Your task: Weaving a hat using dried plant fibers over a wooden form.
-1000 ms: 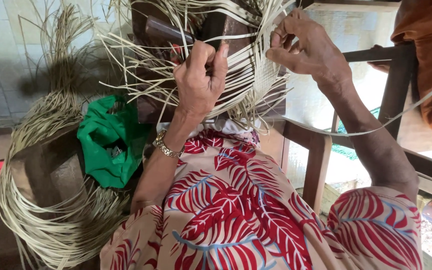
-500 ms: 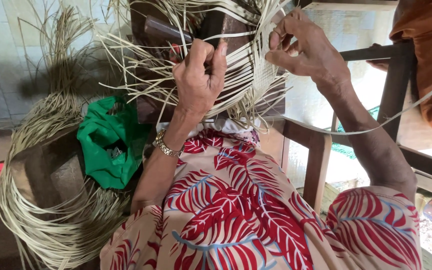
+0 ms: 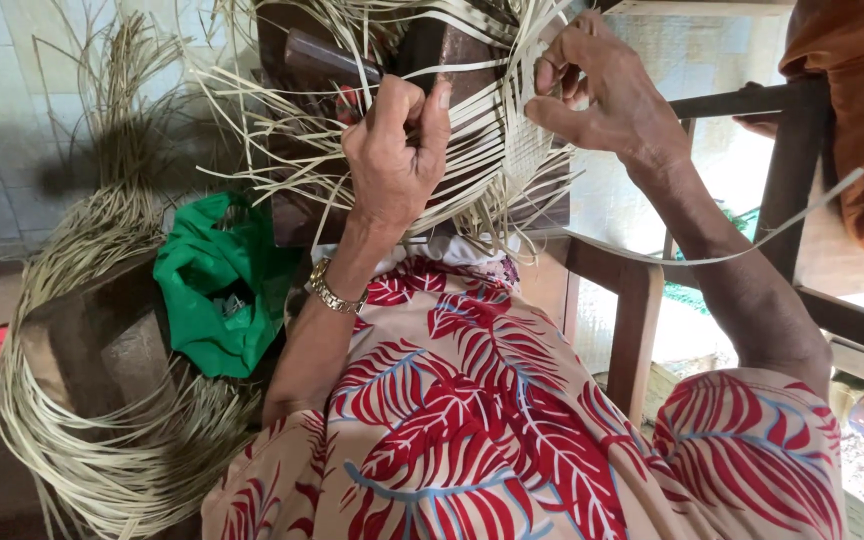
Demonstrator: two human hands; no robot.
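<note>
A half-woven mat of pale straw strips (image 3: pixel 497 150) is held up in front of the person, at the top middle of the view, with loose strip ends fanning out from its edges to the left and downward. The left hand (image 3: pixel 397 160) is pressed against the woven part from the near side; its fingers are curled in tight and a few strips are pinched between thumb and forefinger, with the thumb standing upright beside them. A gold wristwatch (image 3: pixel 332 292) is worn on that wrist. The right hand (image 3: pixel 602 95) is raised at the right edge of the weave; its fingers are bent close together and a strip is gripped between the thumb and the fingertips, the hand being nearly closed. One long single strip (image 3: pixel 752 245) is seen trailing from below the weave out to the right, past the right forearm. A dark wooden frame (image 3: pixel 642 320) stands just behind the weave and below the right arm. A crumpled green plastic bag (image 3: pixel 217 290) lies to the left, beside the left forearm, and a big coil of uncut straw (image 3: pixel 102 440) is looped around a wooden block at lower left. A red, leaf-patterned garment (image 3: pixel 482 420) fills the lower middle.
</note>
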